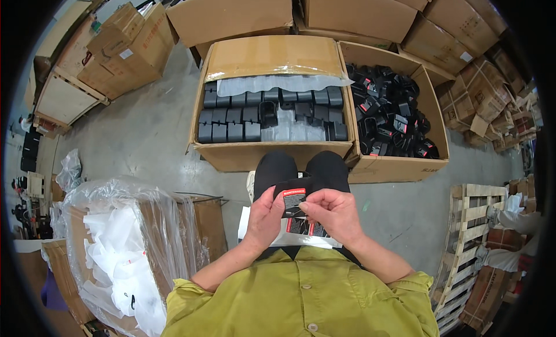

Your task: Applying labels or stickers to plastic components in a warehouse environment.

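Faced two boxes of black cases; pinched one black case with one red-topped label between left hand and right hand, both nearly closed.

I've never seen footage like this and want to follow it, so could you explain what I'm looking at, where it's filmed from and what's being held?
There's no machine: these are a person's bare hands, the left hand and right hand. The single wide, curved picture comes from a camera on that person's head, looking down. Both hands hold a small black part bearing a red-topped black label. A white sheet with similar labels sits just below. Ahead, an open brown cardboard box holds stacked black plastic pieces; the brown cardboard box to its right holds a loose jumble of black pieces.
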`<action>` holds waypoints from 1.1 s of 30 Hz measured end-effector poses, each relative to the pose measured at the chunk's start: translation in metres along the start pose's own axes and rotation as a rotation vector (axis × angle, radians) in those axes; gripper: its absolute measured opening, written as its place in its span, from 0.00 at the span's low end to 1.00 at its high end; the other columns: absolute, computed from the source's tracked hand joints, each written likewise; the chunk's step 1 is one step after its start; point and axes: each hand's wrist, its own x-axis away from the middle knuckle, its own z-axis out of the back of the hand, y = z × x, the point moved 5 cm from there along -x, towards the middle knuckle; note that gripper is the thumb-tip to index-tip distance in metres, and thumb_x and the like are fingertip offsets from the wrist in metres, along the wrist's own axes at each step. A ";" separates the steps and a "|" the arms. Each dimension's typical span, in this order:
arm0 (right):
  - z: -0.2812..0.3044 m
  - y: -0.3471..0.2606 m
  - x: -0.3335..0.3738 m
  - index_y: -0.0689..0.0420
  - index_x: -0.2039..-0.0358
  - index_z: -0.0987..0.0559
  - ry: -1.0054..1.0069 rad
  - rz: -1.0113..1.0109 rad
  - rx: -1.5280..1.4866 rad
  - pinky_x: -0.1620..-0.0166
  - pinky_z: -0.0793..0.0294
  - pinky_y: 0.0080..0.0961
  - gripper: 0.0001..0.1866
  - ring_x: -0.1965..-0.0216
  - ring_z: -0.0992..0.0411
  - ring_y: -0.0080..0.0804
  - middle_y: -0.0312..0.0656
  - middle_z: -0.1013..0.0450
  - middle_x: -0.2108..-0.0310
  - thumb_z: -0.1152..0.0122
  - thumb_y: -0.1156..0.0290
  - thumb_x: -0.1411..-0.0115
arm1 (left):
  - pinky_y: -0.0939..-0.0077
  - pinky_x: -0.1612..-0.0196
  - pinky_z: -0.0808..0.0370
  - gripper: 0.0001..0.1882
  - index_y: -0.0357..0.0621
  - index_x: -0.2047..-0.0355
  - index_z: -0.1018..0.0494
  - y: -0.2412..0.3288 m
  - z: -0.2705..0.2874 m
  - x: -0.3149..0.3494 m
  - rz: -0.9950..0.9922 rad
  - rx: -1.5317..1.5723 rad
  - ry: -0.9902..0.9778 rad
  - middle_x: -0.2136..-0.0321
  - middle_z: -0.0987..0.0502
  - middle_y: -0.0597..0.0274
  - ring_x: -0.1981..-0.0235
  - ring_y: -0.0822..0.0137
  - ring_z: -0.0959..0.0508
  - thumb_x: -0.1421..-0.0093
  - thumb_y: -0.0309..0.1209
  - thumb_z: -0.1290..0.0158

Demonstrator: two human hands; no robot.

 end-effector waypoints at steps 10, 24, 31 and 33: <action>0.010 -0.005 -0.004 0.63 0.76 0.25 0.106 0.017 0.099 0.79 0.35 0.09 0.05 0.82 0.35 0.12 0.33 0.30 0.83 0.40 0.75 0.50 | 0.87 0.59 0.37 0.16 0.35 0.59 0.34 -0.003 0.004 0.000 0.054 -0.068 -0.021 0.65 0.29 0.68 0.65 0.81 0.33 0.38 0.36 0.62; 0.009 -0.006 -0.004 0.63 0.77 0.24 0.125 0.037 0.123 0.81 0.41 0.08 0.03 0.83 0.39 0.10 0.30 0.32 0.84 0.41 0.77 0.51 | 0.85 0.57 0.37 0.16 0.35 0.58 0.34 -0.007 0.002 0.000 0.049 -0.037 -0.040 0.64 0.28 0.67 0.63 0.79 0.32 0.38 0.36 0.61; 0.010 -0.005 -0.003 0.62 0.77 0.25 0.126 0.042 0.118 0.81 0.41 0.08 0.03 0.83 0.39 0.10 0.30 0.32 0.84 0.41 0.76 0.51 | 0.85 0.58 0.37 0.16 0.36 0.59 0.34 -0.005 0.000 0.001 0.049 -0.063 -0.028 0.65 0.29 0.67 0.64 0.80 0.33 0.38 0.36 0.61; 0.010 -0.004 -0.003 0.63 0.77 0.25 0.129 0.055 0.095 0.81 0.41 0.08 0.03 0.83 0.39 0.10 0.30 0.32 0.84 0.41 0.77 0.51 | 0.85 0.60 0.36 0.15 0.35 0.60 0.33 -0.006 0.001 0.001 0.027 -0.100 -0.014 0.67 0.28 0.67 0.66 0.79 0.32 0.38 0.35 0.61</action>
